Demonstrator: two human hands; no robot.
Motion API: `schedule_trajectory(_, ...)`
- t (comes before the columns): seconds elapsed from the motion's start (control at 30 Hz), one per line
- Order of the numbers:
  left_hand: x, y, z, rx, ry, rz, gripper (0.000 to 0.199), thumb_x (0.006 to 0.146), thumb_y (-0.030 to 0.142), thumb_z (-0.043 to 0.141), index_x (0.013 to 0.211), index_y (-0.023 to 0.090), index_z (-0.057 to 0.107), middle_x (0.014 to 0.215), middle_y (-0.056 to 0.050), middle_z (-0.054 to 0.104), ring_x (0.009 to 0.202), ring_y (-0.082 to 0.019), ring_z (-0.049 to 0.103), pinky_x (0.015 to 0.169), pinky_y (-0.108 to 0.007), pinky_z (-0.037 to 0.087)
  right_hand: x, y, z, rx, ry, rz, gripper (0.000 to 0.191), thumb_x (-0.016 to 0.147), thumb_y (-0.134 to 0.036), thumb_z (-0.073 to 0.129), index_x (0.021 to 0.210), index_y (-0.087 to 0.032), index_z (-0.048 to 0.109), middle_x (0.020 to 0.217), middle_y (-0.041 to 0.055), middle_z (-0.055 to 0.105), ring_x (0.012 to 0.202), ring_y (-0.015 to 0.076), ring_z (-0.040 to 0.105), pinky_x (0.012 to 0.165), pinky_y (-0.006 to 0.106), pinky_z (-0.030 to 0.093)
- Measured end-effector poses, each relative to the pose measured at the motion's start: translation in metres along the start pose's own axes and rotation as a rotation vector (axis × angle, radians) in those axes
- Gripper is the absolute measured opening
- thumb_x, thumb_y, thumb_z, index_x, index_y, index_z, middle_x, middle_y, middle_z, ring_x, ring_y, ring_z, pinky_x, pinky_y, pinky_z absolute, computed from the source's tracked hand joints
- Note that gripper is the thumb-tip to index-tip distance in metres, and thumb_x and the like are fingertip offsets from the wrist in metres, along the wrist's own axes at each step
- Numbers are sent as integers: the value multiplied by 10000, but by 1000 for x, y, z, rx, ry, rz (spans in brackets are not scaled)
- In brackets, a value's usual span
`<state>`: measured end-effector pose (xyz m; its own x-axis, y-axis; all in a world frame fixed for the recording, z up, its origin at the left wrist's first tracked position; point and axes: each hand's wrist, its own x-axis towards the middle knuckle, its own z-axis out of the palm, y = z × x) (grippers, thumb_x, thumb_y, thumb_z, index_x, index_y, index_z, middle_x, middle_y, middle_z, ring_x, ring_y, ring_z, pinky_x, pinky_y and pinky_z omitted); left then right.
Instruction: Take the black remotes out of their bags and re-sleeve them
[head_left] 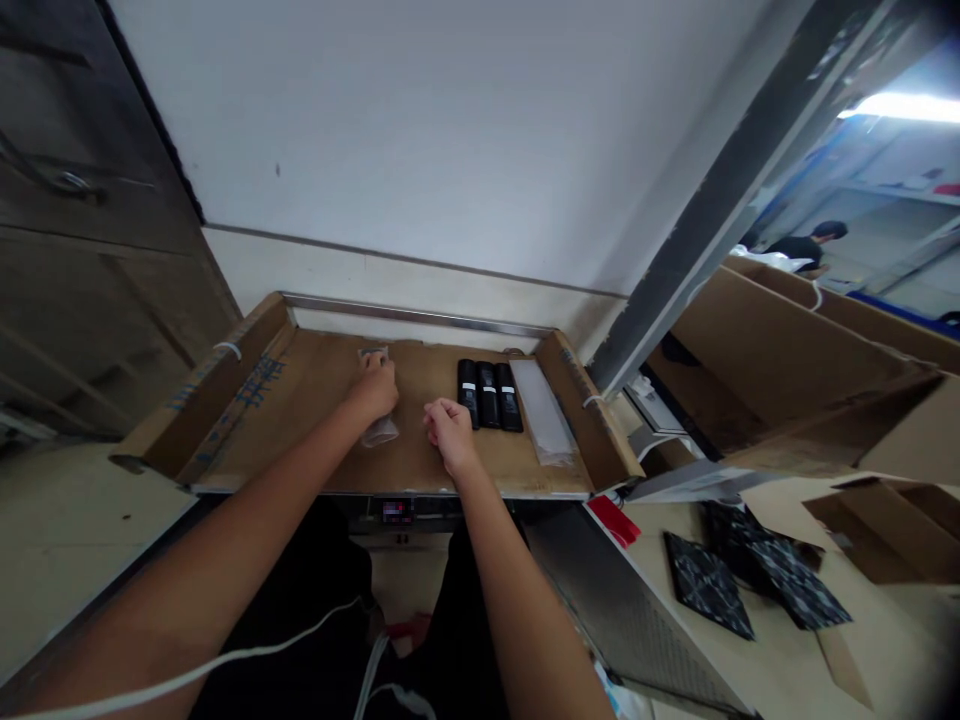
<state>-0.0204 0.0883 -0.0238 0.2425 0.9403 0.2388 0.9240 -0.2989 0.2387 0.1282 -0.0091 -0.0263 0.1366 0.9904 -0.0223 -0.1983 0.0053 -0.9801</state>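
My left hand [377, 388] is closed over a clear plastic bag [380, 432] lying on the cardboard-lined tray [315, 390]. Part of the bag shows above and below the fingers; what is inside is hidden. To its right, my right hand [448, 432] is curled into a loose fist above the cardboard, with nothing visible in it. Just beyond that fist, three black remote-control-like devices [489, 394] with white labels lie side by side. Farther right is a stack of clear flat bags [541, 410].
Cardboard side walls [596, 405] bound the tray, with a white wall panel [420, 130] behind. A large carton [802, 360] stands at right, near a metal post [720, 190]. Black patterned packages [709, 585] lie on the floor. A white cable [247, 655] crosses my lap. A person [806, 245] is in the background.
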Motion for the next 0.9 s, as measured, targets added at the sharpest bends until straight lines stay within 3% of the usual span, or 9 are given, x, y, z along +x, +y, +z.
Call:
schedule_trajectory(0.1, 5, -38, -7, 54, 2, -31, 335, 729, 94, 557, 1049, 85, 656, 1362, -218, 479, 1277, -331, 450, 1101, -407, 362, 1, -1, 0, 16, 9, 0, 258, 709, -383, 633, 563, -203, 519, 464, -95, 348, 387, 61, 269, 381, 207, 175)
schedule_trajectory(0.23, -2, -96, -24, 136, 11, -116, 351, 723, 54, 560, 1067, 52, 628, 1379, -230, 480, 1272, -344, 455, 1077, -447, 375, 2, 0, 0, 19, 5, -5, 270, 724, -404, 636, 584, -205, 519, 471, -100, 329, 378, 58, 254, 381, 210, 153)
schedule_trajectory(0.33, -13, -118, -34, 193, 4, -99, 330, 726, 64, 570, 1050, 84, 629, 1402, -203, 486, 1314, -349, 427, 1086, -446, 372, 3, 1, 0, 2, 3, -15, 285, 744, -426, 637, 600, -206, 525, 464, -102, 315, 374, 61, 266, 382, 210, 153)
schedule_trajectory(0.57, -24, -96, -35, 313, 59, -99, 385, 764, 114, 527, 1126, 58, 645, 1473, -230, 435, 1371, -415, 358, 1107, -607, 311, 1, 1, 0, -40, 35, -35, 299, 772, -458, 633, 630, -209, 546, 460, -95, 332, 388, 76, 302, 382, 215, 192)
schedule_trajectory(0.7, -22, -113, -36, 238, 40, -42, 464, 727, 78, 481, 1163, 68, 640, 1382, -216, 537, 1326, -333, 460, 1124, -465, 361, 1, 1, -1, -2, 37, -26, 297, 772, -462, 636, 647, -207, 551, 484, -94, 353, 395, 70, 292, 390, 214, 206)
schedule_trajectory(0.8, -25, -125, -42, 238, 95, 2, 497, 724, 75, 463, 1196, 64, 618, 1353, -207, 567, 1346, -324, 453, 1145, -464, 341, 2, 1, 0, -9, 29, -27, 299, 778, -467, 627, 648, -208, 554, 478, -92, 361, 392, 72, 301, 389, 215, 209)
schedule_trajectory(0.9, -28, -103, -40, 118, 184, 114, 461, 772, 104, 452, 1204, 61, 606, 1372, -201, 553, 1366, -316, 437, 1182, -458, 296, 3, 2, 1, -35, 35, -44, 297, 779, -467, 623, 649, -208, 559, 463, -93, 350, 392, 81, 319, 389, 219, 214)
